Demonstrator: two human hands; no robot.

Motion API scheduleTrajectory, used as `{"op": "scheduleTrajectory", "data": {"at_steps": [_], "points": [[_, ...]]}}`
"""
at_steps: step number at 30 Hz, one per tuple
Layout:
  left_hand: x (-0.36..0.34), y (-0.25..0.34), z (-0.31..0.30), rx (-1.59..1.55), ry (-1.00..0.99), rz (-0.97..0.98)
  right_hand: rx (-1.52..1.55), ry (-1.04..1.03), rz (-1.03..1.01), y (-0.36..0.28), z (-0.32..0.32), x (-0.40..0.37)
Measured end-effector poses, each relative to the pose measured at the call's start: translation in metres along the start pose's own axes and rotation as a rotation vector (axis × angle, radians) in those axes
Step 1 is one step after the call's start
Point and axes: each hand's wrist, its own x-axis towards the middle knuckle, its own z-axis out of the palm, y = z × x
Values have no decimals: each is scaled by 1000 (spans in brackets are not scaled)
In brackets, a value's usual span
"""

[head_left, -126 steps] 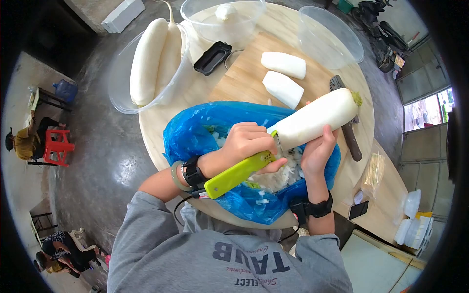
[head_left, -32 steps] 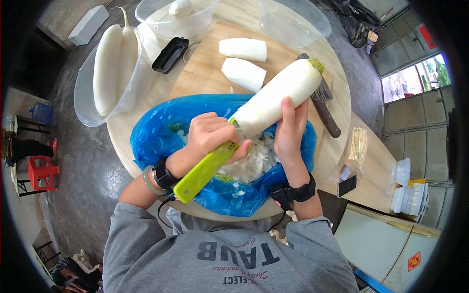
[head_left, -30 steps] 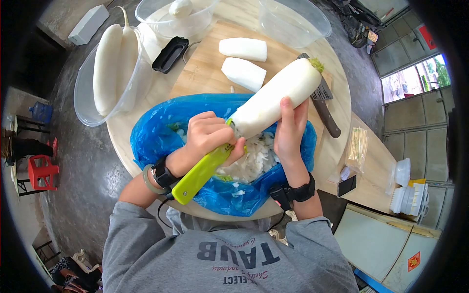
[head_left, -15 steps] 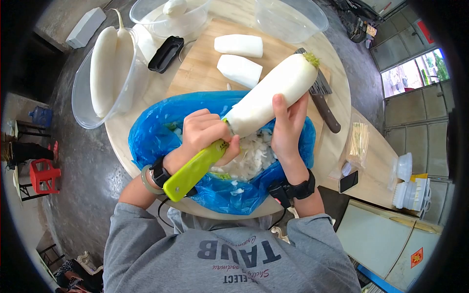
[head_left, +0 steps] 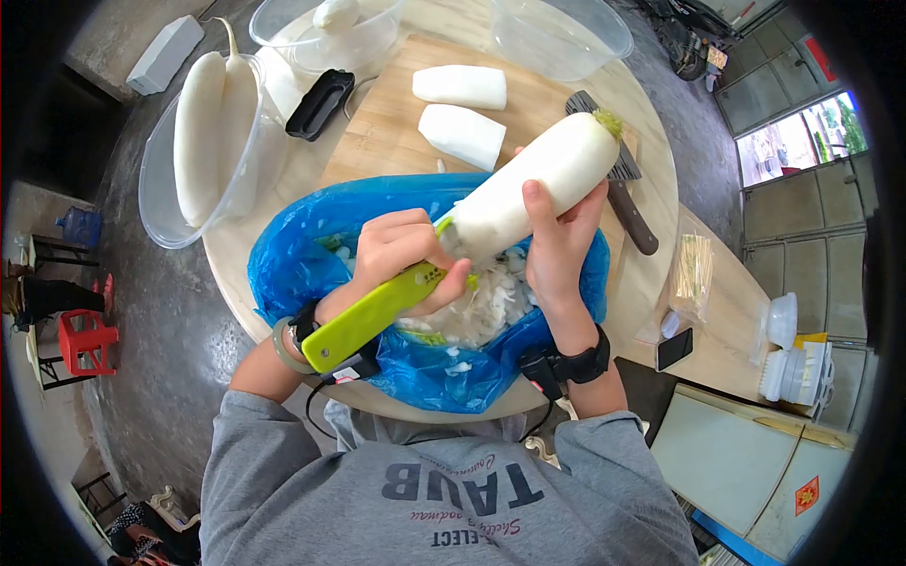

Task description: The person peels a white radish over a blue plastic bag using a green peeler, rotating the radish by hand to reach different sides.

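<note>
Closely watched: peeler head near the holding hand

Closed tight, the fingers (head_left: 408, 224) of the left hand (head_left: 401, 253) wrap the green peeler (head_left: 368, 311), with its head pressed against the lower end of the radish (head_left: 543, 179). The right hand (head_left: 559, 250) grips that same radish further up, with the thumb (head_left: 536, 200) laid over the top and the other fingers curled underneath. The long white root is held in the air, tilted, low end over the blue bag (head_left: 288, 264) and leafy end up over the knife (head_left: 628, 203).

The main risk, as I judge it, is a slip. The peeled skin looks wet and smooth, and the right hand holds it just beside the blade's path. A stroke that skids or runs long could nick that thumb or palm. The radish is heavy and gripped in one hand only, so it could also twist loose and drop into the peelings (head_left: 481, 307) or tip the bag off the bench (head_left: 661, 141).

The left wrist is bent inward, handle pointing back along the forearm. The right forearm rises straight from the body, wrist cocked back to carry the weight. Beyond the bag, two cut pieces (head_left: 461, 135) lie on the cutting board (head_left: 387, 141), and a clear bowl (head_left: 156, 203) with whole radishes sits to the left.
</note>
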Motion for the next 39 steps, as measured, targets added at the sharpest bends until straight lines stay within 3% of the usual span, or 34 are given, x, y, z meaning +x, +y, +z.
{"op": "scheduleTrajectory", "data": {"at_steps": [3,9,15,22,26,32,35,39], "points": [[0,1,-18,134,-160,-23,-26,54,38,-2,0,0],[1,5,-14,-21,-37,29,-32,90,31,-7,3,0],[4,9,-10,0,-73,-231,-46,93,33,-8,4,-1],[-3,1,-20,-61,-1,-38,-70,65,19,-6,1,0],[2,3,-8,-124,-29,-29,-70,68,17,-6,1,-1],[3,5,-11,-35,-111,-204,-85,75,26,-6,1,0],[1,6,-22,72,-186,-186,-100,78,33,-6,0,0],[-3,1,-20,-61,-49,-55,-83,84,44,-5,0,0]]}}
